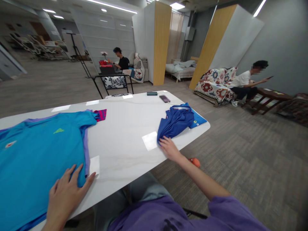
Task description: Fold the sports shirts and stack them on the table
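Turquoise shirt (pixel 43 144): lying spread at the surface's (pixel 125 128) left end, printed side up, showing no folds; purple cloth (pixel 86 149) is peeking out along its edge. Dark blue shirt (pixel 176 117): lying bunched at the right end, partly covering a brighter blue item (pixel 199 121). Hands, two: the left (pixel 67 189) is resting wide open on the turquoise shirt, gripping nothing; the right (pixel 170 149) is touching the dark blue shirt's near end, grip impossible to tell. Progress, judged: turquoise is looking laid out; dark blue is still needing straightening.
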Available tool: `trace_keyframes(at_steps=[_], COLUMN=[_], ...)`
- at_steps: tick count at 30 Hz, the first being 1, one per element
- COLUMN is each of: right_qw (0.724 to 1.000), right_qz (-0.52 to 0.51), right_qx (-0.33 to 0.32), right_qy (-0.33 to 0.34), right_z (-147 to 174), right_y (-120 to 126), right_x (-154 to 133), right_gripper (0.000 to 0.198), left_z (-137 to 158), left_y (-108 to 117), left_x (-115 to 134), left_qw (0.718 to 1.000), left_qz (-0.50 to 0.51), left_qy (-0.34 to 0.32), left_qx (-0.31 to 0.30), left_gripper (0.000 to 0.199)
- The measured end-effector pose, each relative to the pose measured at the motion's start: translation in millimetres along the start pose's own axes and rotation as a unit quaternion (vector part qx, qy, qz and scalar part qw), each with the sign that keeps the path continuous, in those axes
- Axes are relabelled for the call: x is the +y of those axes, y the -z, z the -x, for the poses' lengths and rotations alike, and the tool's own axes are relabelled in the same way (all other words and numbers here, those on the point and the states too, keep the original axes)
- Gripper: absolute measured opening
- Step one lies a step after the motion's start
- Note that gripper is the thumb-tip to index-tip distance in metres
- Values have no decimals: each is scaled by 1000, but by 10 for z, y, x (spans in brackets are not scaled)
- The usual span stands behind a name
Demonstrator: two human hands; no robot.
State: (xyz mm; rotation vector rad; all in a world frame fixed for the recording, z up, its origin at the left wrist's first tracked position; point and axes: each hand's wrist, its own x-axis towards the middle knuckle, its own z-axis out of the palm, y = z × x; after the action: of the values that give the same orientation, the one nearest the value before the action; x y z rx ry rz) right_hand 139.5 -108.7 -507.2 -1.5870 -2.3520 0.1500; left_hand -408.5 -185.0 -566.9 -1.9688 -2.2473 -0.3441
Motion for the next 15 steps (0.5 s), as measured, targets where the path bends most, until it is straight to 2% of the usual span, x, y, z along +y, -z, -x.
trace_keyframes(at_steps=[2, 4, 6, 8, 9, 11, 13, 14, 15], right_qw=[991, 970, 940, 921, 924, 955, 985, 985, 974], right_qz=[-54, -111, -175, -233, -250, -236, -157, -103, -48], right_qx=[-53, -105, -155, -172, -154, -60, 68, 119, 143], right_qy=[106, 190, 247, 262, 247, 168, 26, -69, -171], right_z=[157, 259, 264, 167, 88, -102, -302, -396, -482], right_y=[-172, -172, -30, 179, 286, 477, 625, 684, 733], right_x=[-507, -918, -1174, -1244, -1206, -1002, -673, -491, -313], right_gripper=[44, 46, 53, 57, 55, 51, 54, 59, 64], left_z=[10, 18, 24, 28, 30, 37, 46, 49, 53], left_y=[-33, -38, -16, 25, 52, 113, 174, 200, 221], left_x=[-5, -7, -14, -33, -50, -101, -177, -223, -274], left_qw=[1000, 1000, 1000, 1000, 999, 999, 998, 998, 997], left_qz=[5, 9, 16, 29, 36, 49, 60, 65, 70], left_qy=[0, 5, 8, 7, 6, 7, 9, 10, 11], left_qx=[3, -1, -3, -2, -1, -1, -4, -4, -2], left_gripper=[90, 86, 83, 81, 80, 79, 76, 75, 75])
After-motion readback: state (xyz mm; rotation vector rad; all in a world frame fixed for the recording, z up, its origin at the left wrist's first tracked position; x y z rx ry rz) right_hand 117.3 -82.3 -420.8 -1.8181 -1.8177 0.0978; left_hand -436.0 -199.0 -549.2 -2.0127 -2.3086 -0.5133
